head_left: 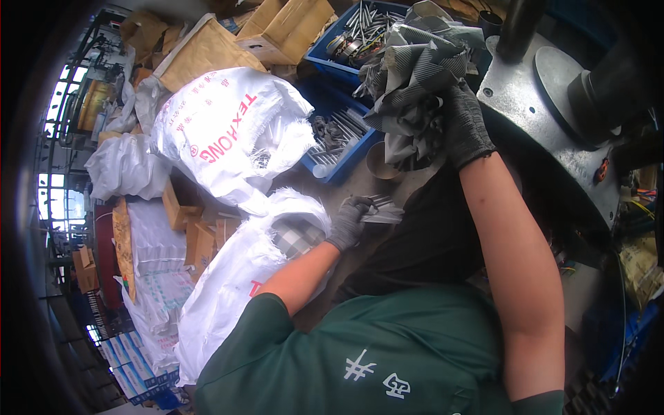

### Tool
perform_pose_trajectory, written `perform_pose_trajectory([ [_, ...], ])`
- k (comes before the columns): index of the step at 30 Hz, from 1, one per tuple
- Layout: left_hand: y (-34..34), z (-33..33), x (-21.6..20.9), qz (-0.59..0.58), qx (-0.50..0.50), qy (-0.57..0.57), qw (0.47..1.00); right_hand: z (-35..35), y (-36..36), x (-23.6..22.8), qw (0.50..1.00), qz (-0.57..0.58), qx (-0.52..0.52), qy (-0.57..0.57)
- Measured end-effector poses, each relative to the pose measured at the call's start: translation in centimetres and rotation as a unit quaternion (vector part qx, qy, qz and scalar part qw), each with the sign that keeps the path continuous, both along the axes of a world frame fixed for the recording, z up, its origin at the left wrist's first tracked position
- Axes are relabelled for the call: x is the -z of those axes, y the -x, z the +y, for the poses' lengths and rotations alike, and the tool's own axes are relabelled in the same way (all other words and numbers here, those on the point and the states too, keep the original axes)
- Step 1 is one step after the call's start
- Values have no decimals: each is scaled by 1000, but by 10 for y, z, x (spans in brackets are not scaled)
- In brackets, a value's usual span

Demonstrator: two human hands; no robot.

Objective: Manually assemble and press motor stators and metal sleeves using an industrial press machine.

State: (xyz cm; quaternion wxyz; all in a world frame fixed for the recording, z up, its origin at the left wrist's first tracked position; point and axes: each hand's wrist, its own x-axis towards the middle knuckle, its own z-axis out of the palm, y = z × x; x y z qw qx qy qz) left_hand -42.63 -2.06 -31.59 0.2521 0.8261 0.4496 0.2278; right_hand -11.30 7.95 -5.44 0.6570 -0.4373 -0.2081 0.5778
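Blue bin [355,153] beyond, metal rods [386,213] in left fingers [361,202], ends out rightward

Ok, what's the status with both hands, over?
Left hand: holding metal pieces. Right hand: gripping striped bundle. Bundle partly hides blue bin.

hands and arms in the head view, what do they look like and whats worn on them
The left hand and right hand wear dark grey gloves, apparently knitted, ending around the wrists. The forearms are bare. The short, dark green sleeves belong to a shirt with white markings.
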Motion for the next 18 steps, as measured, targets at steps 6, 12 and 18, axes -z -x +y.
perform_pose_trajectory([
  [6,-60,28,-51,-322,-244,546,734,-9,-6,-9,997,-23,-5,67],
  [12,-50,14,-4,22,-201,232,951,1,-7,10,1000,-28,3,11],
  [18,-44,5,-25,244,93,122,958,3,-10,18,999,-37,-6,-4],
])
